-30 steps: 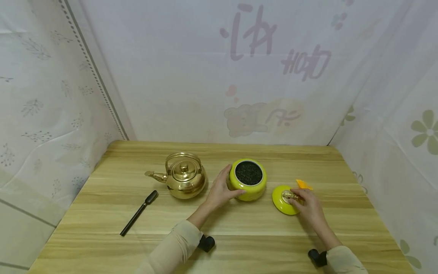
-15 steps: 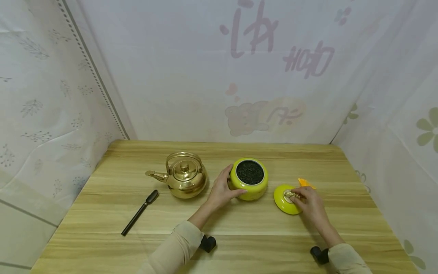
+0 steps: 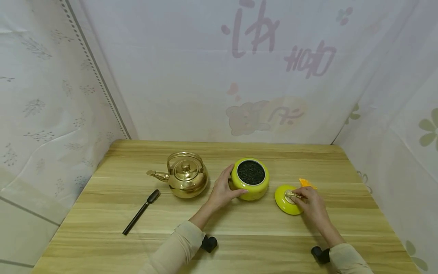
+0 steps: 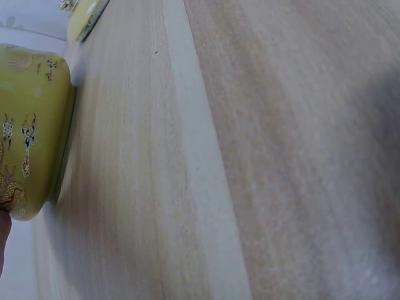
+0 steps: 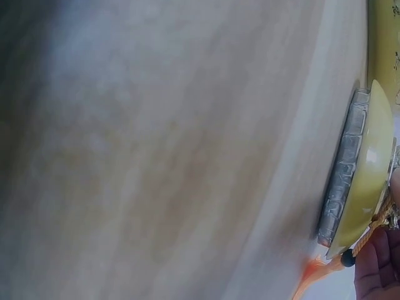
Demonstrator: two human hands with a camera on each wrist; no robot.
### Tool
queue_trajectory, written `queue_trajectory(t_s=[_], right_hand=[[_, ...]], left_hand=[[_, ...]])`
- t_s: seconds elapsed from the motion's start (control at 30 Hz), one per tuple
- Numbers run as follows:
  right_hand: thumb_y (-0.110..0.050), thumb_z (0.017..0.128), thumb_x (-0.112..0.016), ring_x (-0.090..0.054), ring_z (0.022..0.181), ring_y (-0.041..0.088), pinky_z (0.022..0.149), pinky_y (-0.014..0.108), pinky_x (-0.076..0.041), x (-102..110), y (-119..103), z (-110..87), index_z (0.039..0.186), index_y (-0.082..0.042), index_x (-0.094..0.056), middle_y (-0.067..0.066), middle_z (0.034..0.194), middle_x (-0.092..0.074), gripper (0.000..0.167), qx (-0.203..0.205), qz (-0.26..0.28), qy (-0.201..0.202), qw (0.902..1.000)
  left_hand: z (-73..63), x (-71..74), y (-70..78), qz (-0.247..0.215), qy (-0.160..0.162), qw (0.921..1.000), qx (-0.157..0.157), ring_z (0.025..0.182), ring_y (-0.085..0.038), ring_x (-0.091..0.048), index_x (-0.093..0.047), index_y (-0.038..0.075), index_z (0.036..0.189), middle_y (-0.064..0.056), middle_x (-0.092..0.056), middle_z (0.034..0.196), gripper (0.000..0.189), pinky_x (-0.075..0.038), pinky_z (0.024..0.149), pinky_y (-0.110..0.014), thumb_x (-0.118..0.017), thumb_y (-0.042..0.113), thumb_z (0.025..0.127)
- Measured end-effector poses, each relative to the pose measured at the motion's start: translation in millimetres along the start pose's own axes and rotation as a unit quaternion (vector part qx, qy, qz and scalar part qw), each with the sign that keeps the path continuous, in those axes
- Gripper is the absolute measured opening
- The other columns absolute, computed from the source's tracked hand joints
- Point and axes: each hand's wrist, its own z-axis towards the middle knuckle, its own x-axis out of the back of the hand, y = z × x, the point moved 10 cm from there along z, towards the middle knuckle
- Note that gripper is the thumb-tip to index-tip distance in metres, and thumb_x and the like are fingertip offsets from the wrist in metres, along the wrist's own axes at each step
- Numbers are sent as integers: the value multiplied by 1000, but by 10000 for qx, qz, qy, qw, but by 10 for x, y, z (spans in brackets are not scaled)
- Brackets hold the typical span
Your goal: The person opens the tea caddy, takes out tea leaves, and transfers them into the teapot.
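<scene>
A yellow jar (image 3: 254, 193) filled with dark dried leaves (image 3: 251, 172) stands uncovered on the table. My left hand (image 3: 220, 192) grips its left side, thumb at the front and fingers round the back. In the left wrist view, dragon and cloud patterns show on the jar's wall (image 4: 31, 125). To the right lies the jar's yellow lid (image 3: 283, 204), top up, with a gold ornate knob (image 3: 292, 195). My right hand (image 3: 315, 208) pinches that knob. The right wrist view shows the lid's clear ribbed seal (image 5: 344, 169) underneath, close to the tabletop. An orange tassel (image 3: 307, 184) hangs from the knob.
Left of the jar sits a gold teapot (image 3: 187, 184), its spout pointing left and its handle upright. A dark scoop (image 3: 141, 213) lies slantwise in front of it. Patterned cloth (image 3: 205, 76) hangs behind and at both sides of the wooden table (image 3: 239, 251).
The head view has shifted slightly, so everything on the table appears a little farther right. Both hands keep their holds on the jar and the lid's knob.
</scene>
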Motion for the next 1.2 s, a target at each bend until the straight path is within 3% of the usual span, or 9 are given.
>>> queue_trajectory(t_s=[0.37, 0.53, 0.7, 0.87, 1.03, 1.2], right_hand=[[5, 72, -77, -58, 77, 15, 66, 15, -51, 19, 14, -27, 86, -4, -71, 8, 87, -64, 18, -68, 309, 63, 9995], [9, 73, -74, -54, 79, 5, 68, 5, -47, 94, -16, 23, 88, 2, -69, 13, 87, -63, 17, -60, 644, 251, 9976], [12, 72, -73, -50, 77, -4, 67, -1, -40, 246, -95, 154, 88, 6, -69, 18, 86, -65, 17, 146, 784, 672, 9945], [9, 74, -73, -47, 74, -9, 64, 0, -39, 373, -154, 320, 89, 7, -68, 18, 86, -65, 16, 37, 816, 896, 9926], [0, 81, -71, -46, 78, -13, 68, -1, -40, 405, -301, 503, 94, 5, -68, 17, 90, -65, 15, -130, 984, 761, 9921], [2, 79, -72, -51, 79, -4, 70, 2, -44, 341, -564, 677, 93, 6, -69, 18, 91, -65, 15, 233, 1184, 652, 9906]], left_hand=[[-18, 3, 14, 9, 12, 10000, -9, 112, -22, -52, -29, 0, 145, -13, -39, 145, 96, -48, 93, -37, -83, 29, 71], [-13, 0, -3, -35, 13, 10000, 69, 109, -21, -53, -29, 1, 145, -12, -40, 144, 96, -48, 92, -36, -83, 29, 71], [-8, -1, -18, 10, 19, 9999, 118, 112, -21, -52, -29, 3, 146, -11, -39, 144, 97, -47, 94, -36, -84, 29, 70], [-16, 9, 14, 67, 32, 10000, -1, 116, -24, -51, -29, 3, 146, -14, -39, 144, 96, -47, 95, -37, -83, 31, 71], [-24, 17, 23, 8, 37, 10000, -22, 114, -24, -52, -29, 2, 145, -14, -40, 143, 96, -48, 94, -38, -82, 32, 71], [-18, 12, 13, -6, 31, 10000, -2, 114, -23, -52, -29, 0, 145, -13, -39, 144, 96, -48, 94, -38, -83, 30, 71]])
